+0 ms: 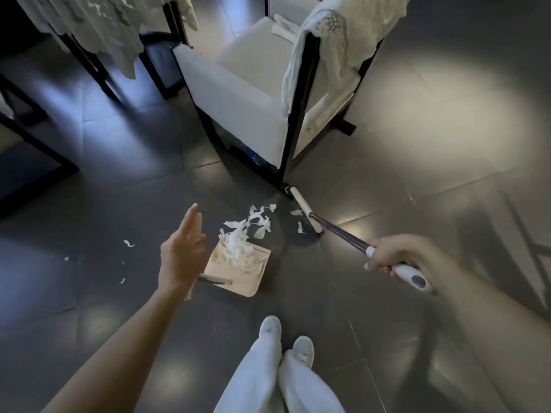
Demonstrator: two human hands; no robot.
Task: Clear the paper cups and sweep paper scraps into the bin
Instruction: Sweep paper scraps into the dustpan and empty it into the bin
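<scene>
A beige dustpan (253, 275) lies on the dark tiled floor with a heap of white paper scraps (238, 245) at its mouth. More torn scraps (261, 219) lie just beyond it. My right hand (393, 254) grips the white handle of a broom whose cream head (304, 208) rests on the floor by the chair leg. My left hand (182, 251) hovers above the dustpan's left side, fingers straight, holding nothing. No paper cups or bin are in view.
A white cushioned chair (244, 93) with a black frame stands just behind the broom, cloth draped over its back. Black table legs (98, 70) and a hanging lace cloth are at top left. Small stray scraps (128, 243) lie left of the dustpan. My feet (286, 338) are below it.
</scene>
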